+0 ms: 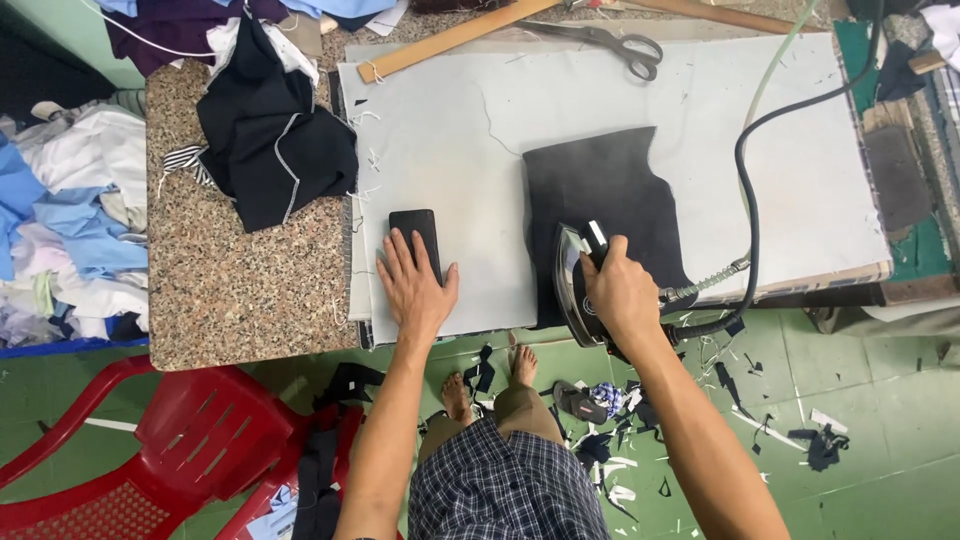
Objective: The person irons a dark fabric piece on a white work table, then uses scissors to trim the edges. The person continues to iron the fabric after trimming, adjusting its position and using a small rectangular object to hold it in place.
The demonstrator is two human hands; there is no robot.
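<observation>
My right hand [622, 292] grips the handle of a dark steam iron [576, 282], which rests on the near edge of a black fabric piece [602, 195] spread on the white padded ironing board [460, 140]. My left hand [415, 283] lies flat and open on the board, its fingers over the lower end of a small black rectangular piece [417, 233]. A black cord and a pale hose [745, 190] run from the iron across the board to the far right.
Scissors [612, 44] and a wooden ruler [450, 38] lie at the board's far edge. Black garments [270, 140] are heaped on the granite counter [240, 290]. A red plastic chair [190, 440] stands at lower left. Fabric scraps litter the green floor [860, 420].
</observation>
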